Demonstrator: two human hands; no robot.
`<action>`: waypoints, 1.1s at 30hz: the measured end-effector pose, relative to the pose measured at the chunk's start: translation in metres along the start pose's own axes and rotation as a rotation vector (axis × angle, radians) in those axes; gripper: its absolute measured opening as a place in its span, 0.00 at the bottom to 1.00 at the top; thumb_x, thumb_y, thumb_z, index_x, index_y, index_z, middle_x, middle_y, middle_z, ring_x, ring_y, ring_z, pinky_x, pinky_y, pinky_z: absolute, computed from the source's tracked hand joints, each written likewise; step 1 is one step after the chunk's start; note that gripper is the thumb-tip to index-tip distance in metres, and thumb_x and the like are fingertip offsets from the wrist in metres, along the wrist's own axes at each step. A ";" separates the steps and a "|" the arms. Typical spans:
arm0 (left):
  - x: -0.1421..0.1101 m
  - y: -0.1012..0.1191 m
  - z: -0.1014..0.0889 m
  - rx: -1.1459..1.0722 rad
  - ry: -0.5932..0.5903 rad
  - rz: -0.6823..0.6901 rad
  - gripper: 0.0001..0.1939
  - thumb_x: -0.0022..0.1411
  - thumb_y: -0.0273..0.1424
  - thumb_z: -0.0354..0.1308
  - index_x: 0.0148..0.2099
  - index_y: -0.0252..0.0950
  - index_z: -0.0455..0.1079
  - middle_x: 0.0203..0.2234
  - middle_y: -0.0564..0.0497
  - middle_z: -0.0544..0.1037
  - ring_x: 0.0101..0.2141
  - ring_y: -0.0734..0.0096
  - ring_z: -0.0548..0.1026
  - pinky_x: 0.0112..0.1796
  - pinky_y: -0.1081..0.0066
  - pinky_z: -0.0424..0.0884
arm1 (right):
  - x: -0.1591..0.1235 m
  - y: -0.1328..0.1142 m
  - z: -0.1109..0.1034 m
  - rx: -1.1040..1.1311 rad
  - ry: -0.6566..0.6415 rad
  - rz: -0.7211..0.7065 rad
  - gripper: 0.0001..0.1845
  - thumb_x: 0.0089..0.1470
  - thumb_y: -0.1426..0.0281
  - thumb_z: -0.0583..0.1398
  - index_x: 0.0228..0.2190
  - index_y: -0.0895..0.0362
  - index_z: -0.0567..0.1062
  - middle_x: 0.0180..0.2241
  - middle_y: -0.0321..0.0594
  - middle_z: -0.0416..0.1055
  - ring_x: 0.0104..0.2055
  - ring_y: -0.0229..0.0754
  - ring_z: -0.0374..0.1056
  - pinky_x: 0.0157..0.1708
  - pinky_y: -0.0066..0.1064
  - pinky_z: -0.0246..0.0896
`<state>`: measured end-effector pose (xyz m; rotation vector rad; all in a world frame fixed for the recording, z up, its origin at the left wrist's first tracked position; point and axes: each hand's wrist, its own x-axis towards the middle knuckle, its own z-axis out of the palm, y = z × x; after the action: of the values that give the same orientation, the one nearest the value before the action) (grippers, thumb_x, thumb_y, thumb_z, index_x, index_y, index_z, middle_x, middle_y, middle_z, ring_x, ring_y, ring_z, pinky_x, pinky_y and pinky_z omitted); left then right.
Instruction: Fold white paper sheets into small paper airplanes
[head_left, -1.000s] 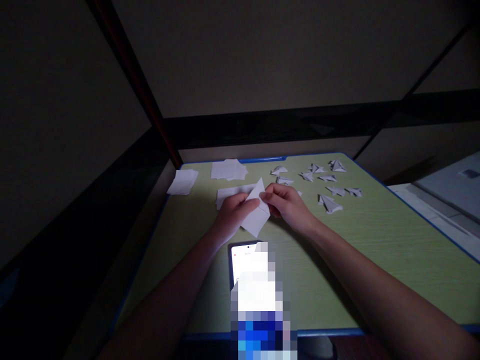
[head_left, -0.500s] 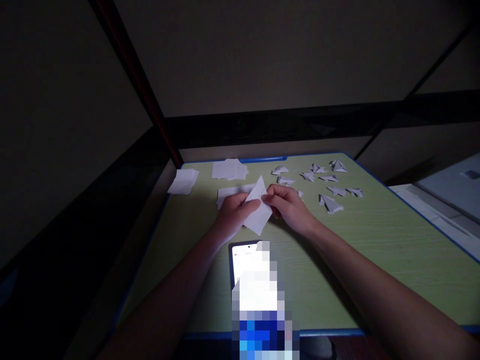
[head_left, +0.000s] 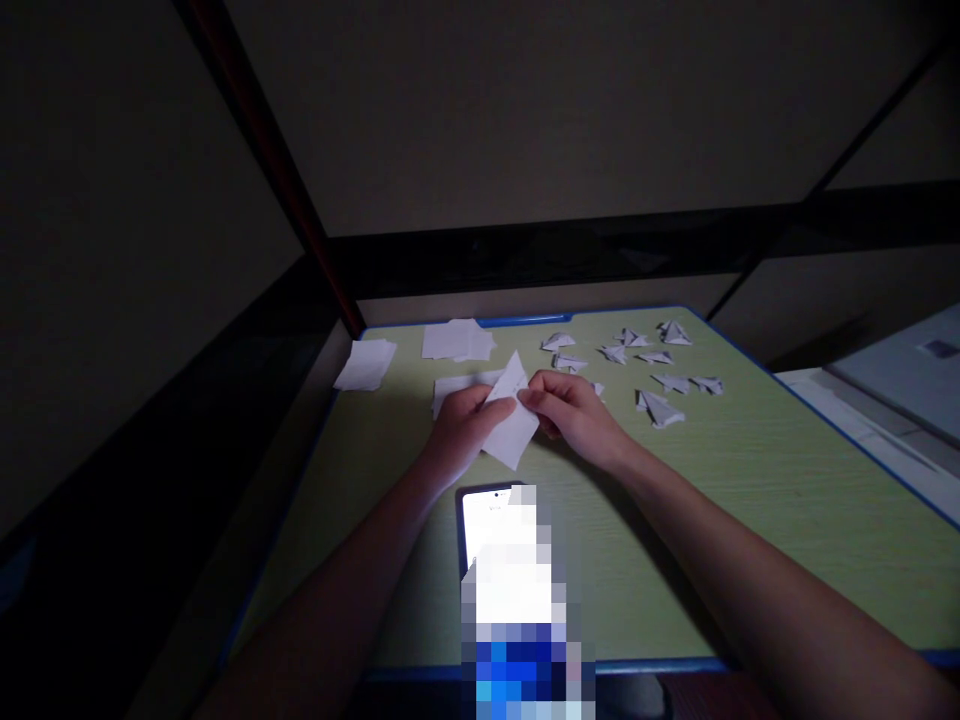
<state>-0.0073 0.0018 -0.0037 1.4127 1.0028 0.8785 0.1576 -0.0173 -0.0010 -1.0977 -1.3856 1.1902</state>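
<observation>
A white sheet of paper point(head_left: 512, 436), folded to a point at its far end, is held up over the middle of the table. My left hand point(head_left: 466, 425) grips its left side, thumb flat on top and fingers underneath. My right hand point(head_left: 570, 408) pinches the right edge between thumb and curled fingers. The two thumbs nearly meet on the paper. Behind my left hand lies a stack of white paper point(head_left: 457, 385), partly covered by the hand and the held sheet.
On the green table point(head_left: 750, 490), several folded paper shapes point(head_left: 660, 408) lie at the far right. More paper sheets point(head_left: 456, 340) lie at the back, and another paper stack point(head_left: 365, 364) at the left edge. A lit phone point(head_left: 487, 510) lies in front, partly blurred out.
Both hands keep hold of the folded sheet in nearly the same place. The whole view has shifted very slightly; nothing was let go or picked up.
</observation>
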 end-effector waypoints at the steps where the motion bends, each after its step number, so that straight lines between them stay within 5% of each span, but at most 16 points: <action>1: 0.000 0.000 0.000 0.002 0.006 -0.004 0.17 0.51 0.43 0.59 0.31 0.32 0.69 0.20 0.55 0.68 0.22 0.77 0.63 0.23 0.74 0.54 | 0.000 0.000 0.000 -0.005 0.000 0.000 0.16 0.50 0.62 0.62 0.19 0.56 0.65 0.13 0.26 0.58 0.15 0.29 0.50 0.16 0.26 0.40; 33: 0.000 0.000 -0.001 -0.010 0.020 0.027 0.17 0.53 0.43 0.60 0.31 0.32 0.69 0.20 0.56 0.67 0.22 0.78 0.62 0.24 0.74 0.54 | -0.001 -0.002 0.000 0.001 0.009 -0.010 0.14 0.48 0.63 0.59 0.18 0.56 0.65 0.12 0.27 0.58 0.15 0.30 0.50 0.17 0.27 0.41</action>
<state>-0.0077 0.0023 -0.0040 1.4145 0.9952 0.9184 0.1575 -0.0187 0.0007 -1.0935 -1.3815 1.1773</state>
